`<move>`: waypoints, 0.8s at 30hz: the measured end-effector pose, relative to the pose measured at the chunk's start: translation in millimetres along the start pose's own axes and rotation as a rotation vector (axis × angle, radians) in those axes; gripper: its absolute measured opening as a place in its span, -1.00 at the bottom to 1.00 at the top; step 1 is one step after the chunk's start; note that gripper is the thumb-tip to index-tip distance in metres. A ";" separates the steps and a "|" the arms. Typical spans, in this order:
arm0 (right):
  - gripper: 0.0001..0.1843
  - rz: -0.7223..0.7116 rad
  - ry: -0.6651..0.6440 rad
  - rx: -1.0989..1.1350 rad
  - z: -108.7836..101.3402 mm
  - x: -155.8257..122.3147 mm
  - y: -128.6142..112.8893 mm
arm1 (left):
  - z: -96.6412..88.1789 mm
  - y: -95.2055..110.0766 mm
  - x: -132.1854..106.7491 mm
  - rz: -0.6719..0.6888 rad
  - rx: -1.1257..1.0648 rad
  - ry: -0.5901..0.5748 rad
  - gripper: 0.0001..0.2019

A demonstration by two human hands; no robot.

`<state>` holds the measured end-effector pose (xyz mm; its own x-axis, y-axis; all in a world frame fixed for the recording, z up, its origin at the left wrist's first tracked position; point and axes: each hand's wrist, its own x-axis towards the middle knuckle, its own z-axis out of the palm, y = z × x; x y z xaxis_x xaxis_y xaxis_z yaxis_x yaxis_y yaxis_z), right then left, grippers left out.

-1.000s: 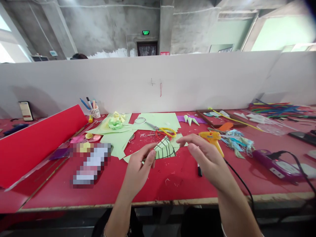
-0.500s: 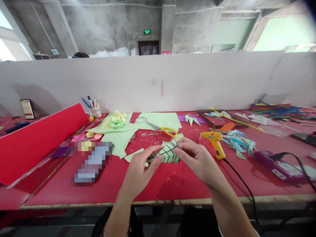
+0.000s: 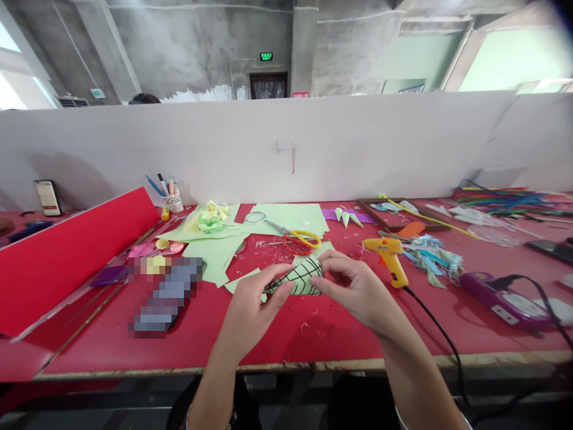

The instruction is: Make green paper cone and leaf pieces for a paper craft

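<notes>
A pale green paper cone (image 3: 302,277) with black grid lines is held between my two hands, above the red table's front half. My left hand (image 3: 255,301) pinches its narrow end, thumb in front and fingers behind. At the wide end, my right hand (image 3: 351,283) grips the rim between thumb and fingers. Just beyond the cone lie scissors (image 3: 304,240) with red and yellow handles, a ring-shaped tool (image 3: 256,218) and green paper sheets (image 3: 290,215). Small green paper cones (image 3: 347,217) rest on purple paper farther back.
Right of my hands lies a yellow hot glue gun (image 3: 390,257), its black cord running over the front edge. Beyond it are a purple power strip (image 3: 505,304) and blue tassels (image 3: 432,257). A phone-like blurred object (image 3: 168,298) and a slanting red board (image 3: 80,257) occupy the left.
The cone has turned slightly in my hands, and my right thumb has slid a little to the left along its rim. Both hands keep their hold.
</notes>
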<state>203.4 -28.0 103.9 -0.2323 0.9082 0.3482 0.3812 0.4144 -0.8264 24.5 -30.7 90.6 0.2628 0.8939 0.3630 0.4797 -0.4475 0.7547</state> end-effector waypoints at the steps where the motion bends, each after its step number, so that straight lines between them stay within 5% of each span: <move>1: -0.84 0.001 -0.005 -0.003 -0.4 -0.1 -0.3 | 0.0 -0.1 0.0 0.003 0.001 0.002 -0.71; 24: -0.87 0.019 0.013 -0.010 -4.5 -0.2 5.0 | -1.0 -1.9 0.4 0.025 0.042 -0.005 -0.73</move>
<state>209.4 -25.8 101.7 -0.2138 0.9165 0.3382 0.3940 0.3977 -0.8286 22.8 -29.5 89.9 0.2791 0.8822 0.3792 0.5074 -0.4707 0.7218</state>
